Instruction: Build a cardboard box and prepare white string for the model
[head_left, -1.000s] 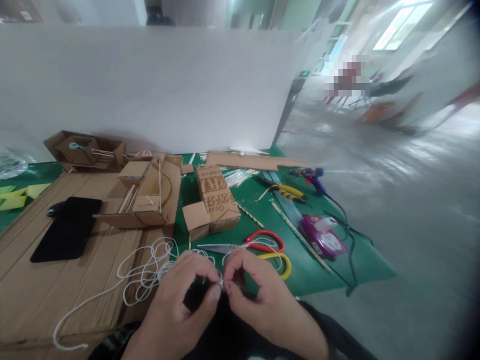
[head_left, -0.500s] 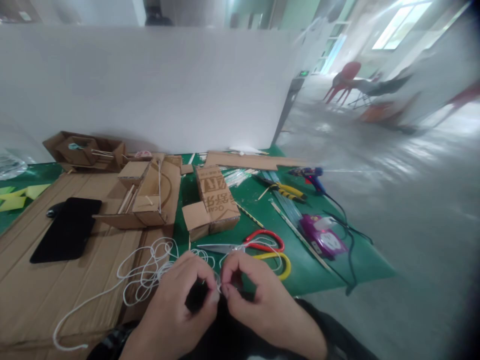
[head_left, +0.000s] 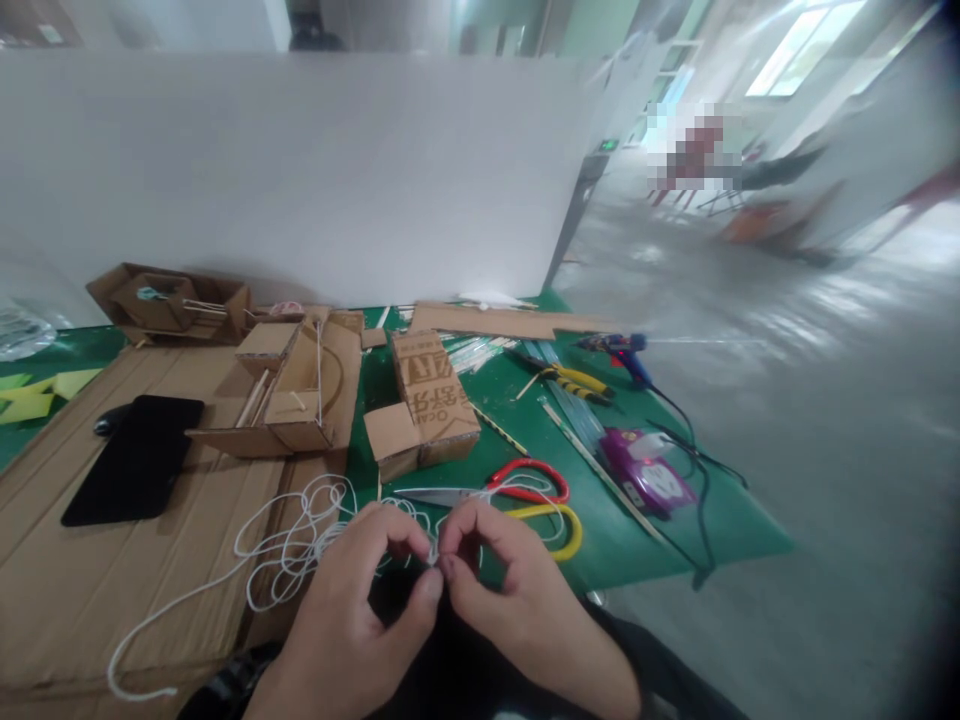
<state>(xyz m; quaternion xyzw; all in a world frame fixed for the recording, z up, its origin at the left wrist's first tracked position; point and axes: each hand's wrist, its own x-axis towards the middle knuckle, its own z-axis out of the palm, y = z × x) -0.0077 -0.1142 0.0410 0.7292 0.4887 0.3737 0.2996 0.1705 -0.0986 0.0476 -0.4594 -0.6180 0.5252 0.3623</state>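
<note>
My left hand [head_left: 367,610] and my right hand [head_left: 517,600] meet at the table's front edge, thumb and forefinger of each pinched close together. Both pinch white string [head_left: 281,545], whose loose loops spread over the cardboard on the left. A thin strand also runs from the fingers across the scissors [head_left: 529,482], which have one red and one yellow handle and lie just beyond my right hand. The exact spot where the string passes between the fingertips is mostly hidden. Beyond the hands stands a small cardboard box [head_left: 442,395] with printed characters.
A cardboard model [head_left: 300,385] and a black tablet-like slab [head_left: 135,460] lie on cardboard at left. To the right are yellow-handled pliers [head_left: 577,383], a glue gun [head_left: 619,350], and a purple power block [head_left: 646,470] with cables. A white partition [head_left: 300,180] rises behind.
My left thumb has shifted slightly and the fingertips have moved a little against each other on the string. Objects on the table have stayed put.
</note>
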